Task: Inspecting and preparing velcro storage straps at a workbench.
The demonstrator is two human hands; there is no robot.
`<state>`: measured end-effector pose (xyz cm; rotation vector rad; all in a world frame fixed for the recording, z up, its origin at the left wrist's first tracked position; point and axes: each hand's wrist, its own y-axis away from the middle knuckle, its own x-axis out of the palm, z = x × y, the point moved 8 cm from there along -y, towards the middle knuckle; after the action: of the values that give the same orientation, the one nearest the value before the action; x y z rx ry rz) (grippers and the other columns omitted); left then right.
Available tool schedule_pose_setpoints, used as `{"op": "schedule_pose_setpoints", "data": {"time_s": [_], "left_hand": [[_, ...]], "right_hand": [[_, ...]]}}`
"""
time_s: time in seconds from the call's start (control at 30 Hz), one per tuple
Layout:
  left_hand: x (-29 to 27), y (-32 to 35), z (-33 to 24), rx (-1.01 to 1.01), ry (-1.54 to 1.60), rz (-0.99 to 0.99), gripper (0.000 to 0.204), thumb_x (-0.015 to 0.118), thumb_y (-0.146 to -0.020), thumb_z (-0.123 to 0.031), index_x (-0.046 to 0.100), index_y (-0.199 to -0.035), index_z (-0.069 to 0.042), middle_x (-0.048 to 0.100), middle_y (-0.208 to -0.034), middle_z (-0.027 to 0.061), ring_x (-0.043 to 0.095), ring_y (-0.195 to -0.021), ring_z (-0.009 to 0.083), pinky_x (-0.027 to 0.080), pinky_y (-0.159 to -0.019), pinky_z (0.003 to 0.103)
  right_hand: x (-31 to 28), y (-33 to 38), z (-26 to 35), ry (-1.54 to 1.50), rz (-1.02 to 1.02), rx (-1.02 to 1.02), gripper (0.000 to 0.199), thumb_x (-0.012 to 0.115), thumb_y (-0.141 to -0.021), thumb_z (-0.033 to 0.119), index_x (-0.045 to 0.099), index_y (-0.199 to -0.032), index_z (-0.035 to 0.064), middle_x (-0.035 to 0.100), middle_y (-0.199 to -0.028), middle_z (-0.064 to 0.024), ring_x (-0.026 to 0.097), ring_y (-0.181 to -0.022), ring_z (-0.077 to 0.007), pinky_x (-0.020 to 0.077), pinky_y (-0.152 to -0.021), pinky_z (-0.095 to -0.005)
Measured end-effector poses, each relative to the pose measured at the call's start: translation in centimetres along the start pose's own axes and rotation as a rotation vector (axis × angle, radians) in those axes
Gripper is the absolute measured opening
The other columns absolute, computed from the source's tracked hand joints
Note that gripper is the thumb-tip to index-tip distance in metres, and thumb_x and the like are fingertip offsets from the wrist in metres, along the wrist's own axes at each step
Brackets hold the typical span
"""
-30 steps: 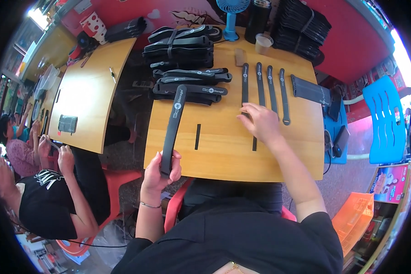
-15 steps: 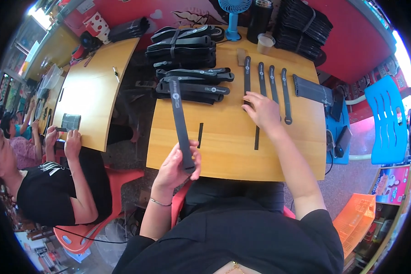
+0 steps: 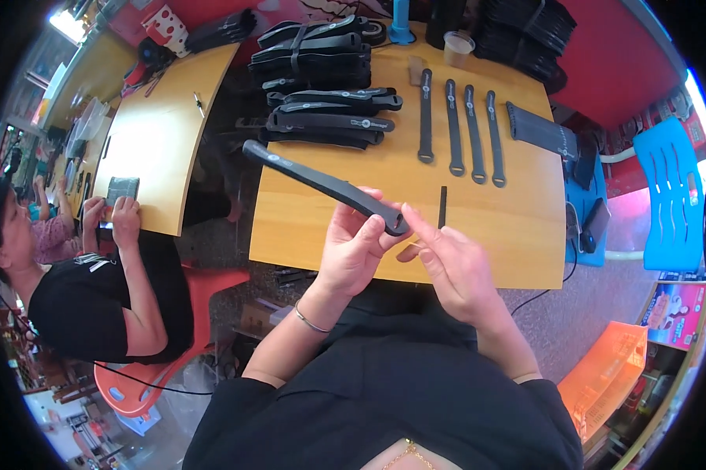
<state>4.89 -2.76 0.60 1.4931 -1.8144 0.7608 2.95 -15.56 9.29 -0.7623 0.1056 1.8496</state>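
One dark strap pinched near its slotted end in the left hand, over the table; right hand at that end, grasp unclear; possible slip from a loosened pinch.

The right hand has left the row of straps and come in beside the left hand, its index finger now at the slotted end of the held dark grey strap. That strap, upright before, now slants up to the left. The row's leftmost strap lies uncovered down to its slotted end. At left, a co-worker's hands, raised a second ago, have come down beside a dark pouch.
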Motion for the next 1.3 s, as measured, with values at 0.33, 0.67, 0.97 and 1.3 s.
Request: {"op": "schedule_pose_setpoints", "data": {"time_s": [0.33, 0.67, 0.97, 1.3], "left_hand": [[1.9, 0.3, -0.5, 0.105, -0.044, -0.028, 0.027, 0.062, -0.088, 0.002, 0.050, -0.110, -0.007, 0.060, -0.110, 0.0128, 0.060, -0.106, 0.0225, 0.053, -0.091, 0.039], [1.8, 0.2, -0.9, 0.235, -0.221, 0.007, 0.030, 0.069, -0.084, -0.005, 0.050, -0.108, -0.006, 0.060, -0.110, 0.0101, 0.059, -0.109, 0.0318, 0.052, -0.092, 0.042], [3.0, 0.3, -1.8, 0.385, -0.393, 0.046, 0.032, 0.066, -0.080, 0.011, 0.049, -0.103, -0.004, 0.051, -0.105, 0.0061, 0.059, -0.110, 0.0294, 0.050, -0.094, 0.041], [3.9, 0.9, -3.1, 0.590, -0.644, 0.104, 0.041, 0.067, -0.077, 0.014, 0.051, -0.109, -0.003, 0.052, -0.108, 0.0087, 0.058, -0.111, 0.0309, 0.050, -0.094, 0.041]], "right_hand": [[0.6, 1.0, -0.9, -0.002, -0.115, 0.042, 0.044, 0.057, -0.089, 0.006, 0.051, -0.132, 0.0098, 0.069, -0.090, -0.0094, 0.063, -0.074, -0.0244, 0.0501, -0.068, -0.0333], [0.6, 1.0, -1.3, -0.076, -0.142, 0.077, 0.037, 0.057, -0.088, 0.002, 0.052, -0.124, 0.0114, 0.069, -0.090, -0.0114, 0.069, -0.082, -0.0270, 0.0522, -0.069, -0.0341], [0.4, 1.1, -1.6, -0.037, -0.125, 0.141, 0.035, 0.054, -0.091, 0.005, 0.051, -0.125, 0.0140, 0.070, -0.086, -0.0106, 0.068, -0.078, -0.0279, 0.0511, -0.065, -0.0348], [1.4, 0.6, -2.3, -0.370, -0.103, 0.256, 0.034, 0.049, -0.093, 0.001, 0.050, -0.125, 0.0108, 0.070, -0.083, -0.0084, 0.068, -0.074, -0.0196, 0.0493, -0.064, -0.0277]]}}
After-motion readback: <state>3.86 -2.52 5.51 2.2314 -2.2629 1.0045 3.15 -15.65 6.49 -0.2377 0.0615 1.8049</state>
